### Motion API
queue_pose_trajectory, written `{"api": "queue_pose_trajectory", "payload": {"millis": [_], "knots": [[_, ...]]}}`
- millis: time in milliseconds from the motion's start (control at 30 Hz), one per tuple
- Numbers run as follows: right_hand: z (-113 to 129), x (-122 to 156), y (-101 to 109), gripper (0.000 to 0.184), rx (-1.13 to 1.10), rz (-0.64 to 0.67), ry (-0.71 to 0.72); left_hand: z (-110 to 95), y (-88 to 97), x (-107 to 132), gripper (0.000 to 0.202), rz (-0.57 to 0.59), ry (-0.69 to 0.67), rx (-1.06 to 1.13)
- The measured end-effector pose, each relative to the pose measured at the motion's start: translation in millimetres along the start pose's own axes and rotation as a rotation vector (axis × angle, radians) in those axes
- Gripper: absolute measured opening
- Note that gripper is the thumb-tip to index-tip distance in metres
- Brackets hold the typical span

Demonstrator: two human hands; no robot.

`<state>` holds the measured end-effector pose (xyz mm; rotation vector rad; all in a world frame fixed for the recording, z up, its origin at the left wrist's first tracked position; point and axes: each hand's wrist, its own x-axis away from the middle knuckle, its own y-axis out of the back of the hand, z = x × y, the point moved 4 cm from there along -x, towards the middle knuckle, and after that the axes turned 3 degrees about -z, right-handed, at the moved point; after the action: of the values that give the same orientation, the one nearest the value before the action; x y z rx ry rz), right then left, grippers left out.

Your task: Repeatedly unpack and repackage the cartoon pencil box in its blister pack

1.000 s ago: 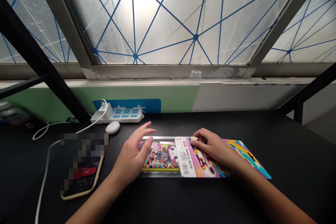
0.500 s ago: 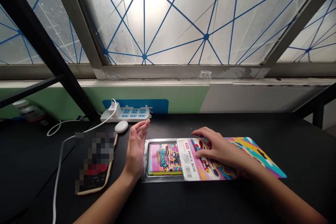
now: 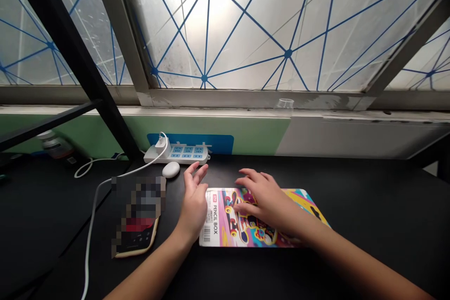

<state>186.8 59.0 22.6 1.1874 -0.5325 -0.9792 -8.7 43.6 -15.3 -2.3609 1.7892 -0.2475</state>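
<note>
On the black desk lies a colourful cardboard sleeve (image 3: pixel 225 236) printed "PENCIL BOX", with a barcode on its white left strip. My right hand (image 3: pixel 263 199) rests over the sleeve's upper middle, palm down, its fingers stretched and apart. Standing on edge against the sleeve's left end is my left hand (image 3: pixel 195 201), fingers extended and partly spread. The clear plastic tray and the pink pencil box in it are hidden under the sleeve and my hands.
Left of my hands lies a phone (image 3: pixel 140 236), its screen blurred. A white oval case (image 3: pixel 171 169) sits near a power strip (image 3: pixel 190 152) with a charger and white cable (image 3: pixel 92 225). A bottle (image 3: pixel 58 145) stands behind the black frame bar (image 3: pixel 80 56).
My right hand has slid the cardboard sleeve left, covering the tray and pencil box that were showing. My left hand stays at the left end. The view has shifted slightly.
</note>
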Motion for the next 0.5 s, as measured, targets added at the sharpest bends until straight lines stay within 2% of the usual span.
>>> {"api": "queue_pose_trajectory", "payload": {"millis": [100, 200, 333, 500], "knots": [[-43, 20, 13, 0.047, -0.059, 0.025, -0.108, 4, -0.8, -1, 0.075, 0.014, 0.12, 0.0], [-71, 35, 18, 0.043, -0.195, 0.057, -0.132, 4, -3.4, -1, 0.08, 0.051, 0.163, 0.051], [-71, 39, 15, 0.039, -0.165, 0.054, -0.106, 1, -6.1, 0, 0.069, 0.074, 0.182, 0.079], [-60, 37, 11, 0.038, -0.101, 0.042, -0.086, 1, -4.1, 0, 0.06, -0.038, 0.172, 0.071]]}}
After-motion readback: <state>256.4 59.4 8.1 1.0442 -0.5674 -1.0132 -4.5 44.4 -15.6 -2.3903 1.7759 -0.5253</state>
